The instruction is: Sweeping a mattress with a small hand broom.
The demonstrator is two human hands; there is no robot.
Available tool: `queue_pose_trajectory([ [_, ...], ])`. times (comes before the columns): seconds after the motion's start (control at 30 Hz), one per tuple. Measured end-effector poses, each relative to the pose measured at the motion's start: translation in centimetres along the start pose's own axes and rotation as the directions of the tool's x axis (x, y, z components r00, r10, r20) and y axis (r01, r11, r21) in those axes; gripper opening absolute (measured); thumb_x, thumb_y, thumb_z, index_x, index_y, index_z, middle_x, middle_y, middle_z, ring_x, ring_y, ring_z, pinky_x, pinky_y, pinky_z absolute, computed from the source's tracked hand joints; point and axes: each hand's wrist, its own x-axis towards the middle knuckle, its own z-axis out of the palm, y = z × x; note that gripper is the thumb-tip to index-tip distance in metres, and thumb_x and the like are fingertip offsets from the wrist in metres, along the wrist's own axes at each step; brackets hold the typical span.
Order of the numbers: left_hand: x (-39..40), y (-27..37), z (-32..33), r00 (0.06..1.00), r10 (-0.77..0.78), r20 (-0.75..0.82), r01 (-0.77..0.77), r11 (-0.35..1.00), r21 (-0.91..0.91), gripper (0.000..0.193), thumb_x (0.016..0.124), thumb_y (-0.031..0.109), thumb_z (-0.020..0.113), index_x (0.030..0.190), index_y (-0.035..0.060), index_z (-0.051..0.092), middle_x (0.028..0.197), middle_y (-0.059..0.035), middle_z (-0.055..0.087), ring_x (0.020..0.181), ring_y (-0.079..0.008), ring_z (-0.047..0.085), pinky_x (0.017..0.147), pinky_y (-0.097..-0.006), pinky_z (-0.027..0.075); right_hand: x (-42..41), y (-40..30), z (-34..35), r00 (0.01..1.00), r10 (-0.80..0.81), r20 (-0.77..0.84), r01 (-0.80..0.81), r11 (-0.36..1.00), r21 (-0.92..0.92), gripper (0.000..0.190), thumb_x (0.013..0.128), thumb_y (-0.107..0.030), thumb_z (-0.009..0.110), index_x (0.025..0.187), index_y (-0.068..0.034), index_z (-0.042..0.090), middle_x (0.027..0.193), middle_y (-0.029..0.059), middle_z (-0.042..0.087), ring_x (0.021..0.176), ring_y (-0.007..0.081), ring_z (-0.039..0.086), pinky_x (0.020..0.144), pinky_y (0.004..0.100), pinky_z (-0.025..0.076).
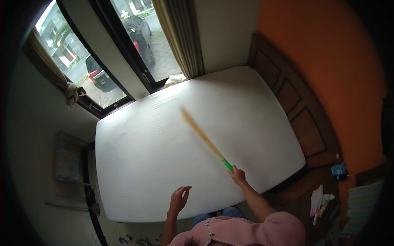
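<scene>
My right hand grips the green handle of a broom made of thin tan sticks. The bundle points up and left over the mattress, and its far tip is blurred. Whether the sticks touch the surface I cannot tell. Beneath it lies a mattress in a white fitted sheet, slightly creased toward the window side. Over the mattress's near edge is my left hand, holding nothing, its fingers loosely bent and the thumb apart from them.
A wooden headboard borders the mattress on the right. Beside it, a wooden bedside cabinet bears a blue box and a pink plastic bag. Windows with a tied curtain line the far side. Small items litter the floor.
</scene>
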Motion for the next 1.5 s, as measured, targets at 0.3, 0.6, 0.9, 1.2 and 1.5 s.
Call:
queue_pose_trajectory([
  [0.3,-3.7,1.0,0.3,0.974,-0.17,-0.153,0.177,0.983,0.036,0.013,0.084,0.005,0.056,0.094,0.0035,0.064,0.09,-0.0128,0.064,0.084,-0.0278,0.063,0.072,-0.0342,0.049,9.9,3.3,2.4,0.935,0.355,-0.023,-0.355,0.933,-0.052,0.034,0.086,-0.04,0.052,0.094,-0.007,0.052,0.082,0.0164,0.063,0.077,0.0336,0.063,0.064,0.0441,0.05],
  [0.6,-5.0,0.2,1.2,0.932,-0.304,-0.197,0.319,0.946,0.05,0.013,0.084,0.007,0.056,0.093,0.0026,0.065,0.09,-0.0123,0.066,0.084,-0.0246,0.064,0.074,-0.0323,0.049,14.8,-3.9,0.3,0.998,-0.044,0.045,0.044,0.999,0.008,0.036,0.086,-0.033,0.052,0.102,-0.002,0.046,0.077,0.0196,0.061,0.072,0.0381,0.061,0.064,0.0471,0.049],
  [0.9,-0.4,-0.3,-0.2,0.963,-0.191,-0.192,0.212,0.973,0.096,0.013,0.083,0.003,0.056,0.092,0.001,0.064,0.087,-0.0145,0.066,0.083,-0.0242,0.064,0.073,-0.031,0.05,22.7,7.1,-4.7,0.801,0.584,-0.132,-0.574,0.811,0.108,0.035,0.086,-0.037,0.052,0.099,-0.004,0.051,0.088,0.0166,0.063,0.082,0.0326,0.063,0.07,0.0432,0.051],
  [1.2,4.5,0.7,1.1,0.99,-0.143,0.0,0.142,0.983,0.117,0.012,0.082,0.002,0.056,0.092,0.0022,0.064,0.089,-0.0131,0.065,0.084,-0.0252,0.064,0.074,-0.0313,0.049,16.9,9.3,-7.6,0.875,0.431,-0.221,-0.433,0.901,0.042,0.038,0.087,-0.04,0.05,0.098,-0.004,0.049,0.082,0.0196,0.062,0.077,0.0374,0.061,0.065,0.047,0.048],
  [1.5,4.6,-0.8,1.2,0.986,-0.166,-0.028,0.168,0.981,0.096,0.012,0.083,0.002,0.056,0.091,0.0026,0.064,0.088,-0.0134,0.065,0.083,-0.0256,0.064,0.074,-0.0315,0.049,4.6,8.6,5.6,0.29,0.917,-0.274,-0.567,0.395,0.723,0.038,0.087,-0.042,0.051,0.09,-0.004,0.05,0.078,0.0188,0.062,0.074,0.038,0.061,0.062,0.0477,0.047],
])
